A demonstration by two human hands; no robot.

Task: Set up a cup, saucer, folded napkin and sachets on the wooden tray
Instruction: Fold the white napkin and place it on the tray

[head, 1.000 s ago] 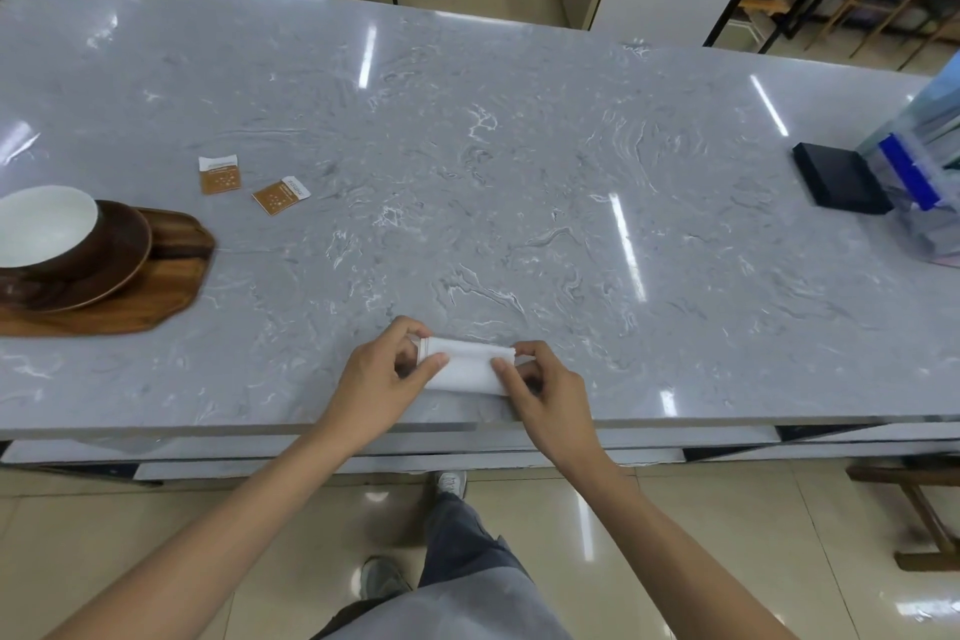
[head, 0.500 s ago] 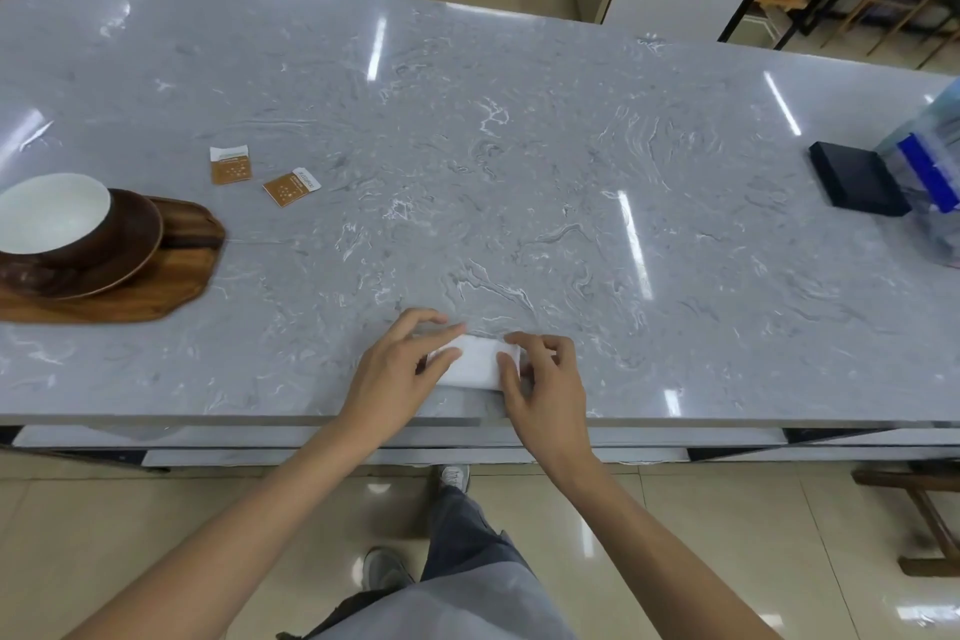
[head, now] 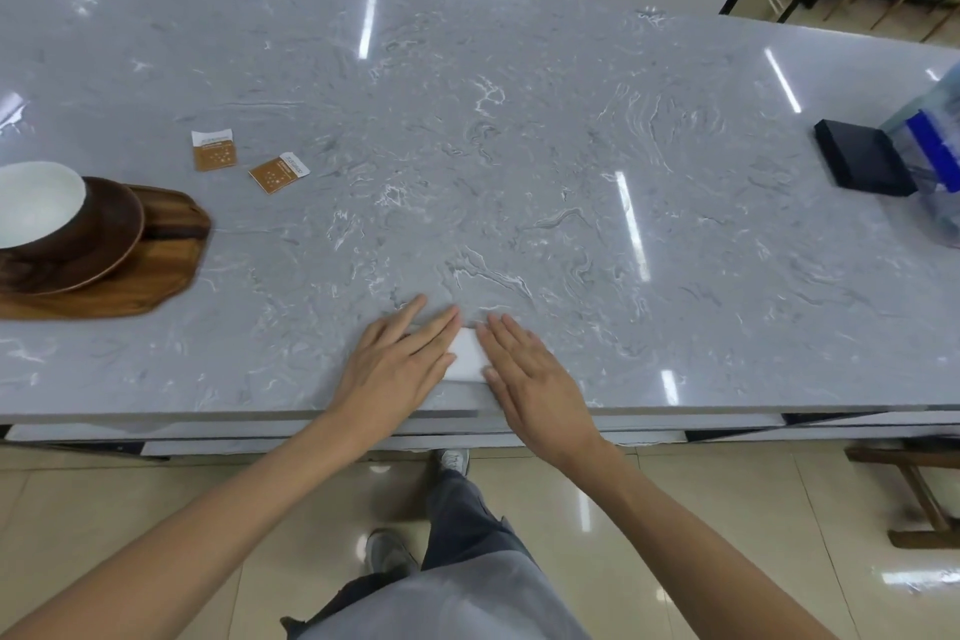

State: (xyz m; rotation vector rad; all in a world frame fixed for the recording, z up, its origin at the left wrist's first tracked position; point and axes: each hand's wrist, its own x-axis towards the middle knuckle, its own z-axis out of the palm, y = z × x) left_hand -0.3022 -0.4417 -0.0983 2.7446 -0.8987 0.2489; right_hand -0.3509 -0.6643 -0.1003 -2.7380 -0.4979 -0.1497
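A white folded napkin lies near the front edge of the grey marble table. My left hand and my right hand both press flat on it, fingers stretched out, so only a strip of napkin shows between them. At the far left a wooden tray carries a dark brown saucer with a cup, white inside, on it. Two brown and white sachets lie on the table behind the tray.
A black flat box and a clear plastic container with blue parts sit at the right edge. Beyond the table stand a dark chair, a white cabinet and metal racks. A wooden stool frame is on the floor at lower right.
My hands went from pinching the ends of the napkin to lying flat on top of it. The napkin looks narrower and more covered than before.
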